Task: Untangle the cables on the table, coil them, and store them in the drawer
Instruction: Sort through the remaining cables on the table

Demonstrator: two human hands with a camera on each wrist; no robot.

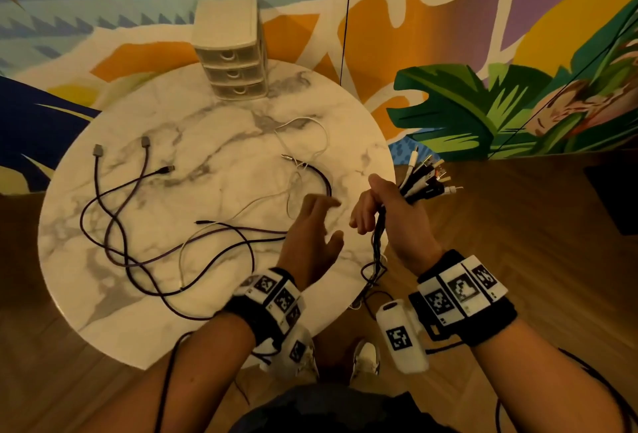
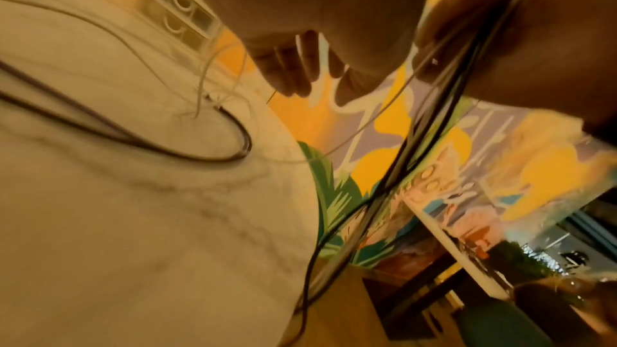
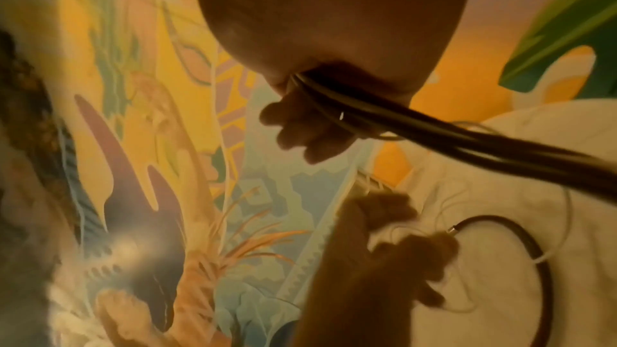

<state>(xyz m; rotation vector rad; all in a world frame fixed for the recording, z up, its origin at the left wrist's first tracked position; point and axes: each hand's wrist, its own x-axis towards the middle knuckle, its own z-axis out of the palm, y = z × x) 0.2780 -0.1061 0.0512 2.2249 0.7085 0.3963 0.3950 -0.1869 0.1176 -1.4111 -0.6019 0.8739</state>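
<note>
I can read no words, brand names or numbers anywhere. My wristbands (image 1: 462, 286) carry only black-and-white square coded markers, and the big white strokes painted on the mural (image 1: 448, 1) spell nothing I can make out.

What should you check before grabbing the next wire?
1. Right hand grips the bundle of cables: ok.
2. Left hand free, fingers spread: ok.
3. Loose purple cables untangled: not ok, they cross each other.
4. White cable clear of the dark one: not ok, they overlap.
5. Drawer unit open: not ok, all three look closed.
6. Bundle's hanging tails knot-free: cannot tell.
</note>
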